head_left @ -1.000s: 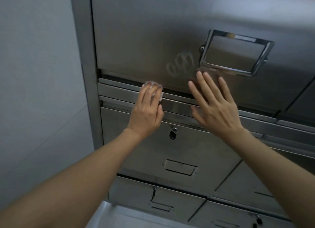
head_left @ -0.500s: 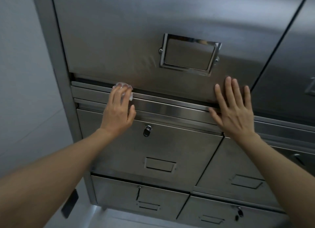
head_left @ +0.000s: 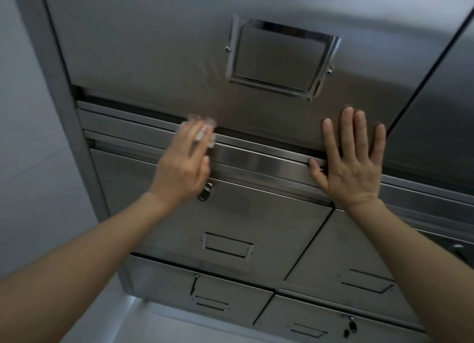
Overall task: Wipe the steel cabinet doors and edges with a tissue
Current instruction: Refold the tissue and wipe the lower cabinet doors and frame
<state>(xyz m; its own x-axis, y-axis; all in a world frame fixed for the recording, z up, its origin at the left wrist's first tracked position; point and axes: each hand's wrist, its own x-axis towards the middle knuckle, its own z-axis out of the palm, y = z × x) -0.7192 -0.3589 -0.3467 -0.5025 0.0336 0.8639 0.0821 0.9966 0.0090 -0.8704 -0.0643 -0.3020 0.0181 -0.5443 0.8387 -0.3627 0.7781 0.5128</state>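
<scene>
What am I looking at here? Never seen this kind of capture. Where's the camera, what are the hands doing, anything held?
No robot here: a person works with two bare hands. The single picture comes from a wide-angle camera worn on the head, looking along the arms at the front of a steel cabinet, so its lines look bent.

The left hand presses a crumpled tissue under its fingers against the horizontal edge strip between the big upper door and the smaller door below. The hand is blurred, which suggests a wiping stroke.

The right hand holds nothing; it lies flat, fingers spread, on the upper door's lower edge.

Also visible: a chrome label frame on the upper door, a small lock just below the left hand, and more compartments lower down.
</scene>
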